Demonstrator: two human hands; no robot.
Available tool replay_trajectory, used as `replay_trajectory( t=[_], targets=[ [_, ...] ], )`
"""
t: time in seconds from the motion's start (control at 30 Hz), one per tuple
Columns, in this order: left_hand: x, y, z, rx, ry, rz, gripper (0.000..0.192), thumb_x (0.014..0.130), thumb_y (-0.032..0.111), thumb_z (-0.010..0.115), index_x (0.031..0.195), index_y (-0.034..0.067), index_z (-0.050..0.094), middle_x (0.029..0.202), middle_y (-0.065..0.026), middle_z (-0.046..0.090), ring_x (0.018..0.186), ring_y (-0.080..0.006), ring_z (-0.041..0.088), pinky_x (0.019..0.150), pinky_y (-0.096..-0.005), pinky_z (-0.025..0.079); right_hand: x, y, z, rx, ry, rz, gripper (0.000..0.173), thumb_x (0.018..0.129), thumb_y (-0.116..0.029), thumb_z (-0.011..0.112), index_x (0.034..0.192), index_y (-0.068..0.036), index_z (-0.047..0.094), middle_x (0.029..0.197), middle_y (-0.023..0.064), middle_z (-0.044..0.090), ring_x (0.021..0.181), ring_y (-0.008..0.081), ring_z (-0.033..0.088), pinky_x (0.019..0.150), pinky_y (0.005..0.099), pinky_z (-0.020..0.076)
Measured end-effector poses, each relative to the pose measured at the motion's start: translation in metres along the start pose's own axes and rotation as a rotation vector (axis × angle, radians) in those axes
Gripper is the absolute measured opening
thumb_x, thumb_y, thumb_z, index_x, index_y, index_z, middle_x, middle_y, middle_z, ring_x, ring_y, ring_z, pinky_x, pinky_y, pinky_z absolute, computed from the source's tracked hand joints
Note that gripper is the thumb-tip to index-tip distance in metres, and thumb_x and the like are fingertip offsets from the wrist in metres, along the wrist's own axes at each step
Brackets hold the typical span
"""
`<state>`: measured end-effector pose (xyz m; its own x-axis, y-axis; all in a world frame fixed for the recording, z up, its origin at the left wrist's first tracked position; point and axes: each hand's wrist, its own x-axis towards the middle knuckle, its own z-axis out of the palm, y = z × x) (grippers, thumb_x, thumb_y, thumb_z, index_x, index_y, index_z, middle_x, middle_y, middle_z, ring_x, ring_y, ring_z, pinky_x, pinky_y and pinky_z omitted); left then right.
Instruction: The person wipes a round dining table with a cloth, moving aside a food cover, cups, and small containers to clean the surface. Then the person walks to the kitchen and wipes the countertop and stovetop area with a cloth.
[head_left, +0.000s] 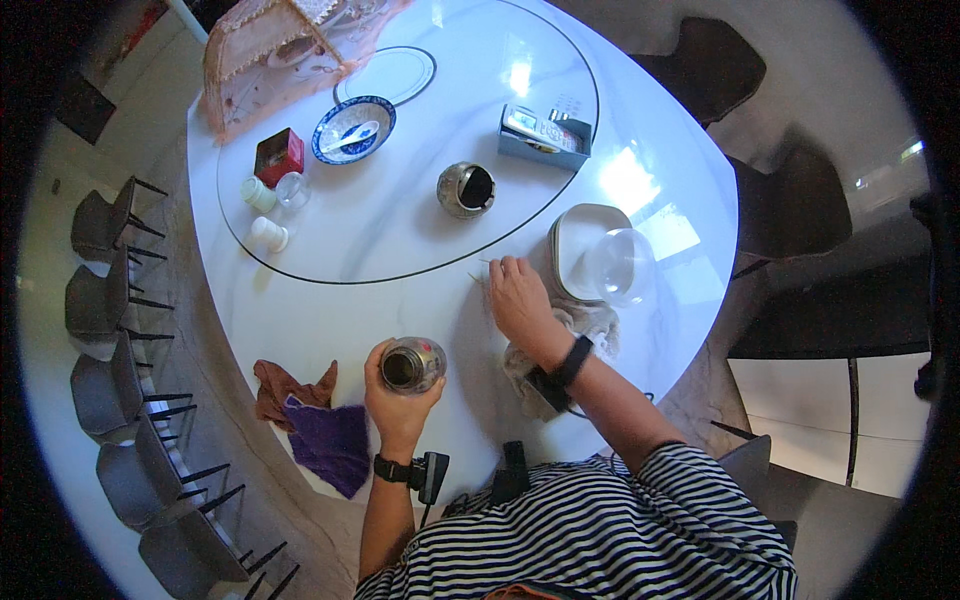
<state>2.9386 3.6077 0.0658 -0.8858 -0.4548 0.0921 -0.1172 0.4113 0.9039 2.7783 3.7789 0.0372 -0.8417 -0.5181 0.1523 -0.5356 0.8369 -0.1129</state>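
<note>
My left hand (401, 420) is wrapped around a metallic-looking jar (430, 365) with a round open mouth facing up. The jar is held over the front of the white marble-patterned table (330, 315). Its inside is dark, so its contents do not show. To the right and farther off, my right hand (517, 304) reaches low over the table with fingers bunched together. Thin pale sticks (477, 278) show at its fingertips, and one seems pinched there. A similar rounded jar (454, 191) with a dark opening sits on the turntable, beyond both hands.
Right of my right hand are stacked squarish plates (574, 247), a clear plastic bowl (621, 268) and a crumpled cloth (600, 330). Brown (289, 390) and purple cloths (330, 442) lie at the left edge. The turntable bears a blue-patterned bowl (326, 137), red box (281, 156) and remote-control holder (540, 152).
</note>
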Motion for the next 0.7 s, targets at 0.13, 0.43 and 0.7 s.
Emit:
replay_trajectory(
  t=[0.13, 0.43, 0.7],
  targets=[
    [0.0, 0.0, -0.006, 0.017, 0.025, -0.022, 0.082, 0.059, 0.0, 0.086, 0.13, 0.005, 0.045, 0.121, -0.0126, 0.057, 0.111, -0.0244, 0.058, 0.094, -0.0368, 0.051, 0.017, -0.001, 0.032, -0.08, -0.07, -0.001, 0.019, 0.076, -0.014, 0.062, 0.091, -0.002, 0.06, 0.09, 0.0131, 0.056, 0.088, 0.028, 0.055, 0.072, 0.0346, 0.0505],
    [-0.003, -0.009, -0.006, -0.03, 0.077, -0.056, 0.083, 0.055, 0.004, 0.088, 0.127, 0.004, 0.047, 0.119, -0.0111, 0.058, 0.109, -0.0226, 0.059, 0.095, -0.0337, 0.048, -0.043, -0.046, 0.024, 0.242, -0.209, -0.378, 0.012, 0.08, -0.01, 0.056, 0.089, -0.003, 0.058, 0.089, 0.012, 0.057, 0.086, 0.0291, 0.059, 0.069, 0.0381, 0.0537],
    [-0.026, -0.002, 0.001, -0.055, -0.069, -0.062, 0.085, 0.057, 0.004, 0.088, 0.131, 0.006, 0.045, 0.125, -0.0121, 0.055, 0.115, -0.0244, 0.056, 0.098, -0.0368, 0.048, -0.066, -0.015, -0.033, 0.447, -0.158, -0.386, 0.031, 0.075, -0.009, 0.065, 0.105, -0.002, 0.061, 0.103, 0.0129, 0.059, 0.099, 0.0291, 0.057, 0.084, 0.0372, 0.0503]
  ],
)
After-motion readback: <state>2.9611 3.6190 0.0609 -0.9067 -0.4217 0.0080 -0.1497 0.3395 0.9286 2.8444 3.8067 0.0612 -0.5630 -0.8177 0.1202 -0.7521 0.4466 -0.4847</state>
